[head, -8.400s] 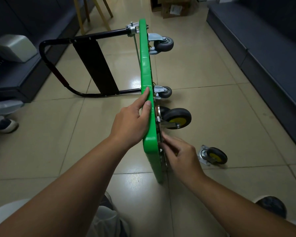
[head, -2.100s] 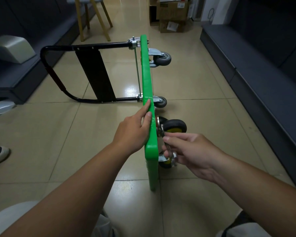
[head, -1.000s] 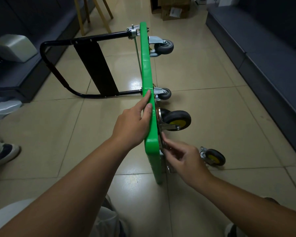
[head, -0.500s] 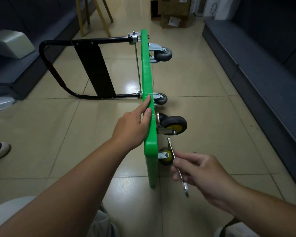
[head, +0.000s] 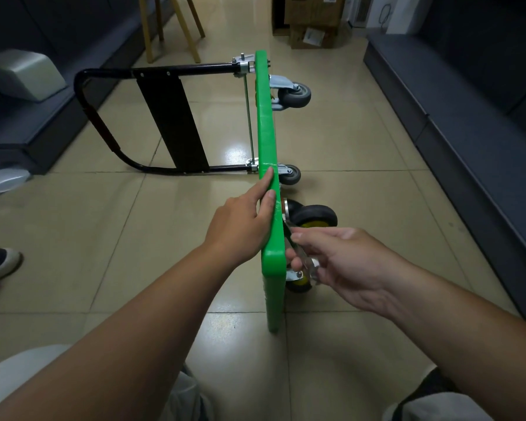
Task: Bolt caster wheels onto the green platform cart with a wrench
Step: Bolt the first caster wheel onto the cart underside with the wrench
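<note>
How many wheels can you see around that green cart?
4: a grey wheel at the cart's far top corner, a second grey wheel lower down, a black-and-yellow wheel beyond the right hand, another yellow wheel partly hidden behind that hand.

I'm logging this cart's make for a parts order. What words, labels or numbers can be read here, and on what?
None can be read.
White label on the cardboard box: print too small and blurred.
Green platform: no markings visible.
</note>
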